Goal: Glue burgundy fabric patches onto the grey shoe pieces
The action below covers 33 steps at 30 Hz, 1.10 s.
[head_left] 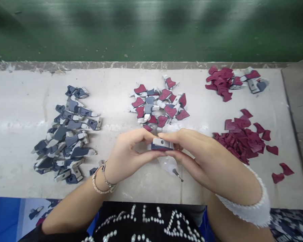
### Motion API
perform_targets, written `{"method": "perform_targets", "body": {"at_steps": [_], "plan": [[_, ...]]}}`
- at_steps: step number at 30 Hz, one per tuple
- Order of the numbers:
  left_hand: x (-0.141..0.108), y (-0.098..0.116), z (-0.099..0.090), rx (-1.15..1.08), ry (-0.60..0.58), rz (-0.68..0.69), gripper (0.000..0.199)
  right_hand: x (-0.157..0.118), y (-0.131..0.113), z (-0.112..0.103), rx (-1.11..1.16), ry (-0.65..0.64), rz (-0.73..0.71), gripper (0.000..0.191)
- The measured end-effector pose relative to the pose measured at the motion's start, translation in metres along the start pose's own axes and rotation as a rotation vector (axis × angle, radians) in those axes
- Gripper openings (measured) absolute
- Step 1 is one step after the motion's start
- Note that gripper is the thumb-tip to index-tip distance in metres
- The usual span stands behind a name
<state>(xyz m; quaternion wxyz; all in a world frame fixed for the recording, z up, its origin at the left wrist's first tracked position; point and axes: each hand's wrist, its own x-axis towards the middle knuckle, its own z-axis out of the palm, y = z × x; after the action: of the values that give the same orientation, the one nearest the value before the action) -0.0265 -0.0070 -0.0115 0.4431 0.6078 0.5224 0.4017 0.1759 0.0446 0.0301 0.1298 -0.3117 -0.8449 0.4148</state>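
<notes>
Fingers (141, 133) of the left hand (125, 154) and right hand (189, 151) are closed on a blue-and-white piece (161, 144) at mid-table, with the middle pile (154, 107) seemingly patched in red, the left blue pile (68, 134) seemingly unpatched, and loose red patches (242, 141) remaining at right.

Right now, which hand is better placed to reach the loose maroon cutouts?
Probably the right: the right hand lies beside the maroon cutouts; the left hand is farther off. Both hold the small blue-and-white piece, so either must release it first.
</notes>
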Motion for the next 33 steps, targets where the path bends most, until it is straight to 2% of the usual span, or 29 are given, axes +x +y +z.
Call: {"method": "perform_targets", "body": {"at_steps": [5, 13, 16, 18, 20, 22, 24, 26, 28, 30, 33], "plan": [[0.002, 0.004, -0.002, 0.052, -0.056, -0.048, 0.014, 0.004, 0.003, 0.001, 0.114, -0.044, 0.061, 0.021], [-0.002, 0.005, 0.003, 0.138, 0.026, -0.106, 0.023, 0.01, 0.006, 0.01, 0.133, -0.051, 0.087, 0.013], [-0.001, 0.006, -0.004, 0.167, -0.002, -0.112, 0.019, 0.017, 0.007, 0.011, 0.148, 0.002, 0.148, 0.012], [-0.001, 0.008, -0.02, 0.256, 0.049, -0.089, 0.034, 0.021, 0.006, 0.009, 0.162, 0.071, 0.2, 0.023], [-0.003, 0.011, -0.046, 0.508, 0.203, -0.107, 0.046, 0.021, 0.006, 0.005, 0.17, 0.146, 0.248, 0.041], [-0.004, 0.013, -0.079, 0.854, 0.322, -0.225, 0.039, 0.012, 0.006, -0.001, 0.159, 0.19, 0.318, 0.051], [-0.001, 0.012, -0.111, 0.969, 0.362, -0.31, 0.035, -0.005, 0.009, -0.004, 0.126, 0.178, 0.385, 0.048], [0.007, 0.006, -0.138, 1.033, 0.353, -0.368, 0.035, -0.024, 0.014, -0.001, 0.102, 0.102, 0.387, 0.042], [0.02, -0.003, -0.157, 1.08, 0.293, -0.428, 0.034, -0.037, 0.019, 0.01, 0.133, 0.002, 0.327, 0.045], [0.036, -0.014, -0.169, 1.11, 0.211, -0.465, 0.03, -0.041, 0.023, 0.026, 0.218, -0.056, 0.267, 0.055], [0.056, -0.026, -0.178, 1.136, 0.14, -0.493, 0.027, -0.032, 0.022, 0.047, 0.321, -0.026, 0.235, 0.044]]}}
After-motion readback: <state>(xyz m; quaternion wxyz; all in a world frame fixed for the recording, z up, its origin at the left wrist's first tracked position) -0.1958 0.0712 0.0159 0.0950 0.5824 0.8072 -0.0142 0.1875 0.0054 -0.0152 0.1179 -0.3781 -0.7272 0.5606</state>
